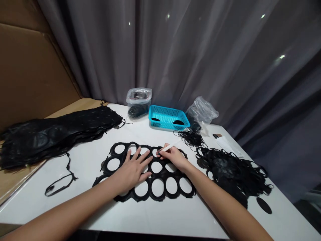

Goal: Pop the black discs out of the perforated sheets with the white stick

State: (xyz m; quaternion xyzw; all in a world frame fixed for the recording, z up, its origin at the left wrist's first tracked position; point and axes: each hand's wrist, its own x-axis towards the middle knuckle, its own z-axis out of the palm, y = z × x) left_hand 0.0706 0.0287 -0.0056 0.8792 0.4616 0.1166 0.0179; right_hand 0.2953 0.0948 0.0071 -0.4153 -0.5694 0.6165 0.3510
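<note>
Splayed left hand is pressing holed black sheet toward table's front edge while right hand is pinching white tool.

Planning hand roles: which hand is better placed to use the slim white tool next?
Probably the right hand: its fingers grip the slim white tool over the black oval-holed sheet; the left hand lies spread on it.

The left hand lies spread on a black sheet full of round holes; the right hand pinches a white stick over it. A blue basket stands behind.
</note>
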